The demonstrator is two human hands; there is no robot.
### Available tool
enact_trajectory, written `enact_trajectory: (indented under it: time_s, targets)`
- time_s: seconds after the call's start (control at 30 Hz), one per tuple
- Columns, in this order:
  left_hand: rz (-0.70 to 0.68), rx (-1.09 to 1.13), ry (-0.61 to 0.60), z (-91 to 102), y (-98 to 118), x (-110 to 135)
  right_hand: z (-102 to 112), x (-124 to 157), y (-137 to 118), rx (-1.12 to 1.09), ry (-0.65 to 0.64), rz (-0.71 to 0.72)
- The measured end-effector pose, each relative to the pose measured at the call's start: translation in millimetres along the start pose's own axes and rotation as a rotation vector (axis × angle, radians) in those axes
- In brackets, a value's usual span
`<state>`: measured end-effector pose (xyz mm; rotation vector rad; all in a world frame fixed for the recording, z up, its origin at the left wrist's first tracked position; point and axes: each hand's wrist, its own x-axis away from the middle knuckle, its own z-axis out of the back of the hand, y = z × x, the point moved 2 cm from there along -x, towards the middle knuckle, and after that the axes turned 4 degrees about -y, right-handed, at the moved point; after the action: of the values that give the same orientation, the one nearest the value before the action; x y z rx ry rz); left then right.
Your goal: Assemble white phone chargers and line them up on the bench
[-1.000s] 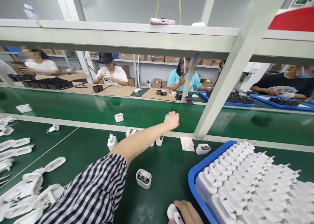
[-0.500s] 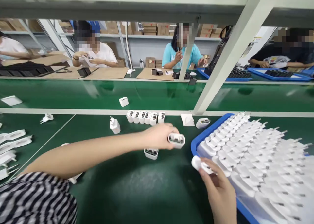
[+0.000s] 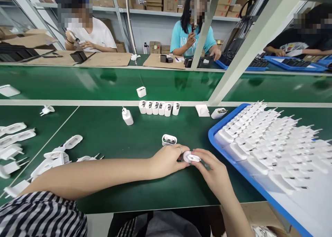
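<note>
In front of me, my left hand (image 3: 166,163) is closed on a white charger housing, mostly hidden behind the fingers. My right hand (image 3: 214,171) pinches a white plug cover (image 3: 193,158) against the top of that housing; whether the two are fully joined I cannot tell. Just beyond my left hand stands another open housing (image 3: 169,140) with its circuit board showing. A row of several open housings (image 3: 158,108) lines the bench's far edge. To their left stands a charger with its plug on top (image 3: 127,116).
A blue tray (image 3: 216,135) full of white plug chargers (image 3: 269,140) takes up the right side. Several loose plug covers (image 3: 74,142) lie at left. A slanted metal post (image 3: 249,46) rises beyond the bench. Co-workers (image 3: 193,39) sit across the green belt (image 3: 166,86).
My left hand has lowered the housing and my right hand has moved left, so the plug cover now meets it. The view has tipped downward.
</note>
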<state>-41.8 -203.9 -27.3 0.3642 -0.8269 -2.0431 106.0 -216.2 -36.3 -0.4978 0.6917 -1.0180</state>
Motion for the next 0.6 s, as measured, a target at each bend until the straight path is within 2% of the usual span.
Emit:
enact_trajectory:
  time_s: [0.17,0.3,0.5,0.6]
  targets:
    - [-0.010,-0.257,-0.033,1.7,4,0,8,-8,-1,0.064,-0.208,-0.118]
    - [0.072,-0.492,-0.172,5.0,13,-6,13,-19,-8,0.177,-0.341,-0.130]
    - [0.132,-0.429,-0.368,12.9,21,-22,19,-37,-19,0.321,-0.551,-0.136]
    - [0.117,-0.392,-0.397,13.7,19,-24,17,-37,-18,0.341,-0.571,-0.126]
